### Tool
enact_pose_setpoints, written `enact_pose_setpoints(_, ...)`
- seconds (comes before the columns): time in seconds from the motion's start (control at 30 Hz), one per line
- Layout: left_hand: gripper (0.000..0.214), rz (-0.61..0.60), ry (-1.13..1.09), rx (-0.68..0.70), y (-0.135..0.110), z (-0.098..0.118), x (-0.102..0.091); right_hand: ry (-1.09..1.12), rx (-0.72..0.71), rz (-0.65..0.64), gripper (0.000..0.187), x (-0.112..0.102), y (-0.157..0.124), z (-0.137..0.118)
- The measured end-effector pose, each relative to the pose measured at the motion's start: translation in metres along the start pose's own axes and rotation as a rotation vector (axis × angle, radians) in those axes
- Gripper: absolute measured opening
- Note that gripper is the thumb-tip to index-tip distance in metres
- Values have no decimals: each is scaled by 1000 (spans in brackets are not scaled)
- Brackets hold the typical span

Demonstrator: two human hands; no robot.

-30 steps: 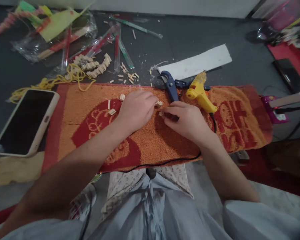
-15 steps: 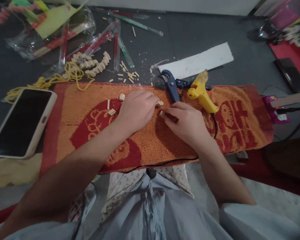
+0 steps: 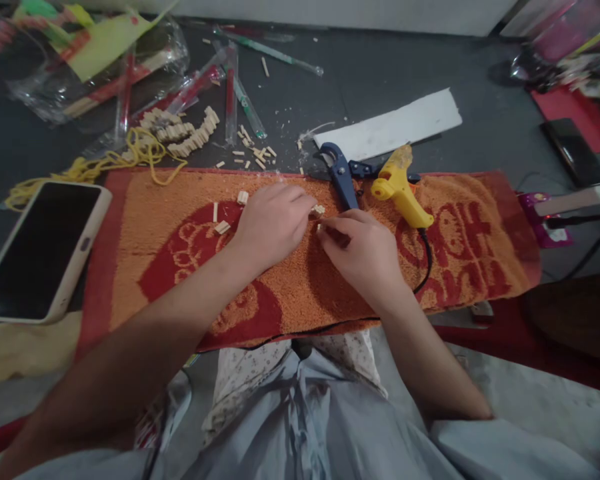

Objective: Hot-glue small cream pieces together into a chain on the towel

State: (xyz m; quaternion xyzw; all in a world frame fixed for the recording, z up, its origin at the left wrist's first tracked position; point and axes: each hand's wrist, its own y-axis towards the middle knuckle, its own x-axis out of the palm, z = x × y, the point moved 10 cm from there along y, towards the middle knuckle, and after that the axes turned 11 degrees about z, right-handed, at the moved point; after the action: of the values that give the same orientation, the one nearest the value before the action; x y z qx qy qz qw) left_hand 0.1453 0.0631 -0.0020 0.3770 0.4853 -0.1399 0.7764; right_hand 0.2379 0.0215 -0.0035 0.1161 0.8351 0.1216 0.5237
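Note:
My left hand is closed, its fingertips pinching a small cluster of short wooden stick pieces. Close beside it on the right, my right hand pinches a tiny pale piece between thumb and finger; it looks like a bit of the same wooden stick. Both hands are over an orange and red towel. Left of my left hand lie a small wooden bundle, a single stick piece and a flat group of pieces. Beyond my right hand rest a blue-handled cutter and a yellow glue gun.
A phone lies at the left, near yellow cord and joined wooden pieces. Loose cut bits and plastic-wrapped sticks are scattered behind the towel. A white board lies at the back; another phone is at the right.
My right hand has moved slightly left, bringing its small piece closer to the cluster in my left hand. The whole view has shifted a little.

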Motion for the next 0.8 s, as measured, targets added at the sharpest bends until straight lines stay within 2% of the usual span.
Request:
enact_pose_setpoints(0.2, 26, 31, -2, 9, -1, -1, -1, 53, 56, 96, 16, -3, -3, 1)
enact_pose_setpoints(0.33, 27, 33, -13, 4, -1, -1, -1, 56, 123, 116, 13, -4, -5, 5)
enact_pose_setpoints(0.6, 27, 45, -19, 3, -2, 0, -3, 66, 161, 203, 9, -7, -5, 8)
enact_pose_setpoints(0.8, 26, 45, -3, 12, -3, 1, -2, 205, 199, 224, 11, -11, -6, 12)
